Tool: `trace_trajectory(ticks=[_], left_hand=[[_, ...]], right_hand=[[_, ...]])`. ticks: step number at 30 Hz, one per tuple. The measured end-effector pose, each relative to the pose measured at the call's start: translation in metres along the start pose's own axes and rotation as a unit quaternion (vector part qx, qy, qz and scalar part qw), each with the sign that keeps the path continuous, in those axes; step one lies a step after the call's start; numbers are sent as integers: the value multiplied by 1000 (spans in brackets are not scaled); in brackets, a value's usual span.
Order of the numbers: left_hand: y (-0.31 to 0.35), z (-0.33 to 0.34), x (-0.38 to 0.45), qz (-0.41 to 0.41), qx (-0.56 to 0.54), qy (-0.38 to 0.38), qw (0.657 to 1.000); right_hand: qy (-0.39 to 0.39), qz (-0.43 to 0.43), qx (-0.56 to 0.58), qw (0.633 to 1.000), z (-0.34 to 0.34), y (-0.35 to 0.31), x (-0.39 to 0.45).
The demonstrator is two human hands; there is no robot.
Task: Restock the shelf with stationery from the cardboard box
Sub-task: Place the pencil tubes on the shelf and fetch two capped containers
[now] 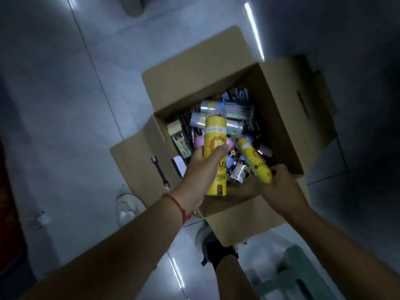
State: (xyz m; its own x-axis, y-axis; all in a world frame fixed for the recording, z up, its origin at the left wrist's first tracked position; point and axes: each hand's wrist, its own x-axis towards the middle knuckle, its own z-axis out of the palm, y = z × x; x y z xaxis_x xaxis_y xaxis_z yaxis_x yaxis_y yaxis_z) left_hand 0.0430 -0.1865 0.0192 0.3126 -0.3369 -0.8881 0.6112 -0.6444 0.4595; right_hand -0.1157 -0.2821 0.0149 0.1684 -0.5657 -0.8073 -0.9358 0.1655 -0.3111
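Note:
An open cardboard box (279, 109) stands on the floor below me, full of mixed stationery. My left hand (200, 169) grips a tall yellow pencil tube (215, 135) with a lion picture, held upright over the box's near left side. My right hand (279, 189) holds a second yellow tube (253, 161), tilted, by its lower end above the box's near right. Deeper in the box lie pastel pencil tubes (236, 110), a small bottle (238, 172), tape rolls and pens. No shelf is in view.
The box's flaps are folded outward; a dark strap (160, 172) and a white card (179, 166) lie on the left flap. My white shoes (127, 204) stand on the glossy grey tiles beside the box. A pale green stool (303, 276) sits at lower right.

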Motion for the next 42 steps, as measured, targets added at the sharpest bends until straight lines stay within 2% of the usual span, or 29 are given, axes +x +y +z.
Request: trace_trajectory(ticks=[4,9,14,18,20,23,25,27,30,36,42], left_hand=[[76,-48,-138,52,32,-17,998],[206,-108,-340,152,79,-8,985],[309,-157,-518,279,93,6,956],[338,-194,-619,367,67,34,927],[334,-212,-657,396,45,74,914],[314,-232,-704,423,5,149,894],[293,-245,-734,436,-33,204,876],[283,-253,-753,449,-45,242,859],[253,-270,-790,455,-99,323,824],[174,-326,-870,446,-106,458,762],[86,-402,-949,404,-55,579,706]], right_hand=[[-24,-24,133,991,-46,-87,-136],[-53,-81,294,951,-131,-204,-337],[-184,-156,458,856,-199,-286,-500],[-282,-267,460,799,-236,-323,-578],[-324,-304,414,794,-249,-336,-603],[-359,-355,299,810,-263,-358,-634],[-357,-391,230,817,-257,-377,-656],[-323,-432,197,819,-249,-395,-671],[-306,-484,156,805,-220,-420,-703],[-341,-581,84,734,-136,-453,-790],[-321,-694,13,645,-29,-466,-884]])
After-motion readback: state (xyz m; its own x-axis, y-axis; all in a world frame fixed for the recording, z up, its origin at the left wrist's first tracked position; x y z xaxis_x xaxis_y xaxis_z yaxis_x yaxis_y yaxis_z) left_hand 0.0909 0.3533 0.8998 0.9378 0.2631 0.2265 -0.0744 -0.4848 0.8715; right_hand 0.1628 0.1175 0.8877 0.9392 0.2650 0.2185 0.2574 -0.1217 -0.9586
